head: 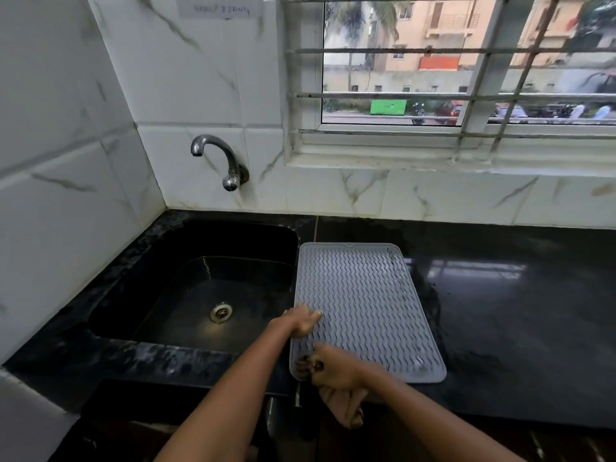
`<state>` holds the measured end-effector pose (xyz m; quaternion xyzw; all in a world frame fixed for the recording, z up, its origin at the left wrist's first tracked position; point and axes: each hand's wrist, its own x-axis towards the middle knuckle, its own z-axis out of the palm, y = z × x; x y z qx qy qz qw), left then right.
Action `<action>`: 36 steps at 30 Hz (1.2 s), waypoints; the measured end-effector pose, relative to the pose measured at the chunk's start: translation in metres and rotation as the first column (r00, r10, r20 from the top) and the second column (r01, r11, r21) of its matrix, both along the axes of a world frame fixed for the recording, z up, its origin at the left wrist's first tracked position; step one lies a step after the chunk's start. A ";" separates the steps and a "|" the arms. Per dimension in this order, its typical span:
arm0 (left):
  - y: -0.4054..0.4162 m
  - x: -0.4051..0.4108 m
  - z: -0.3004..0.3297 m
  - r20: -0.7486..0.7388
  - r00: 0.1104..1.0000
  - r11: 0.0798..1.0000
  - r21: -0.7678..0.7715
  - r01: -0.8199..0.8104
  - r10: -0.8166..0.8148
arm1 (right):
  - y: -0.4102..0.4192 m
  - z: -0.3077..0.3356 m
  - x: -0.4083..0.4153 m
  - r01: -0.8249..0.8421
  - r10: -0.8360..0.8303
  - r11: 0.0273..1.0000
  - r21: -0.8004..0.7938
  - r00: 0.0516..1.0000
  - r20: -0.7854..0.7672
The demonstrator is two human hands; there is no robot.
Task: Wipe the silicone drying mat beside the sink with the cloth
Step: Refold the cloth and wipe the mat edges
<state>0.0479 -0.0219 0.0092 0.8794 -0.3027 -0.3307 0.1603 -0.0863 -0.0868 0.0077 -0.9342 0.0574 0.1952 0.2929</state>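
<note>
— Where's the mat sitting for you?

— I see the grey silicone drying mat [363, 305] lying flat on the black bench [520, 315], its left edge just beside the sink [206, 295] and its near edge close to the bench front. The surface has a wavy ribbed pattern inside a raised rim.

— And the hands?

— My left hand [301, 323] lies on the mat's left edge, fingers extended and pressing down, gripping nothing. My right hand [333, 366] is clenched around the brownish cloth [343, 406] at the mat's near-left corner; part of the cloth is bunched under the fingers on the mat, and the rest hangs down past the bench front below my wrist.

— Anything around it?

— The sink is dark, with a metal drain [220, 311] in its floor. A chrome tap [220, 160] comes out of the white marbled tiles above it. To the right of that, a barred window [466, 68] looks onto a street.
</note>
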 end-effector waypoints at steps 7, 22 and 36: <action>0.027 0.021 0.017 -0.056 0.996 0.998 -0.012 0.067 -0.068 | -0.074 0.063 -0.010 -0.143 0.115 0.988 -0.052 0.928 -0.355; -0.069 -0.068 0.006 0.050 0.948 0.949 -0.011 0.314 -0.313 | -0.133 0.020 -0.026 0.510 -0.508 0.783 -0.356 0.855 0.107; -0.075 -0.071 -0.029 0.209 0.911 0.934 0.101 0.342 -0.356 | -0.137 0.058 -0.067 0.243 -0.291 0.947 -0.212 0.927 -0.235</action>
